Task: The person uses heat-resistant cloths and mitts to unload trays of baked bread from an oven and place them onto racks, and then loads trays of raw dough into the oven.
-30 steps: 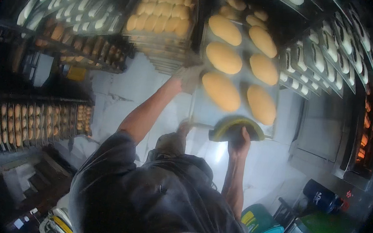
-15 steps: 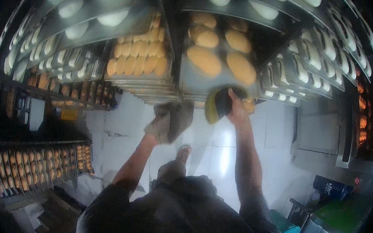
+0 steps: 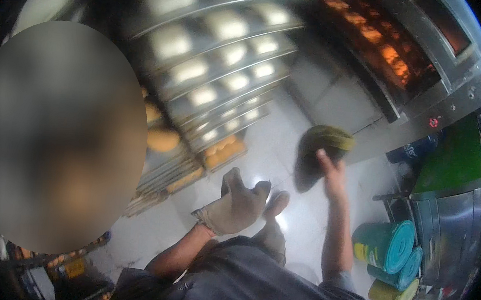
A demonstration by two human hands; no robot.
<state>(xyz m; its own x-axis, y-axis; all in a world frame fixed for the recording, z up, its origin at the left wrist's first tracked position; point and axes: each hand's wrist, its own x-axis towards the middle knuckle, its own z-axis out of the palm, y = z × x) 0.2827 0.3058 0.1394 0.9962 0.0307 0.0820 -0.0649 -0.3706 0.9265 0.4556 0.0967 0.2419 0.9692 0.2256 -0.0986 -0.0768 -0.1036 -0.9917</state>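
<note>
My left hand (image 3: pixel 233 208) wears a thick grey-beige work glove and hangs over the floor, its gloved thumb and fingers apart with nothing between them. Bare, my right hand (image 3: pixel 332 173) grips a soft, folded dark cloth-like pad (image 3: pixel 311 157) with a yellow-green side. Its exact kind is unclear. The pad hangs above the tiles, in front of the oven (image 3: pixel 380 114), apart from it. Glowing orange shapes (image 3: pixel 396 64), likely bread, show inside the oven, beyond my right hand.
A tall rack of trays (image 3: pixel 226 62) with pale dough pieces stands ahead. Lower trays carry browned buns (image 3: pixel 226 151). At right are lidded teal buckets (image 3: pixel 385 245), a yellowish bucket (image 3: pixel 393 295) and a green-topped steel counter (image 3: pixel 450 164). A blurred oval hides the left side.
My view has turned right, bringing the oven and buckets further into sight. The gloved left hand now shows its fingers apart. My right hand still holds the pad, now facing the oven.
</note>
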